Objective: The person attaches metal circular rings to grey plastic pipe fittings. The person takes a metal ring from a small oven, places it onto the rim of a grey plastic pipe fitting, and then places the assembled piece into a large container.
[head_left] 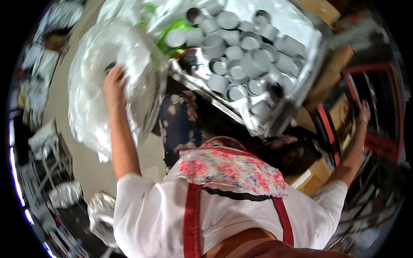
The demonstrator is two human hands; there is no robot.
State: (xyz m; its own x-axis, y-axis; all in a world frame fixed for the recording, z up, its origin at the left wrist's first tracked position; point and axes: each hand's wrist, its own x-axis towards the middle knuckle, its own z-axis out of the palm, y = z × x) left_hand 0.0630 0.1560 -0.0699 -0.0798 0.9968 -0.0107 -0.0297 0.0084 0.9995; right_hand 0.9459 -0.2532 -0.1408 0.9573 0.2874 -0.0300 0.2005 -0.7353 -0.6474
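Observation:
My left hand (115, 81) is over the mouth of a large clear plastic bag (81, 99) standing on the floor at the left. Its fingers are closed round a small grey round piece (110, 67), of which only a dark end shows. Out at the far right, my right hand (365, 111) is beside a red-framed dark unit (374, 144); its fingers look stretched out and seem to hold nothing, though they are small and blurred. Ahead of me, many grey cylindrical cups (254, 62) lie heaped on a plastic-lined tray (219, 104).
A green and white bag (165, 38) lies between the clear bag and the heap. Cardboard boxes (312, 176) stand by my right side. Another clear bag (102, 217) rests on the floor (53, 96) at lower left, with metal racks (47, 150) farther left.

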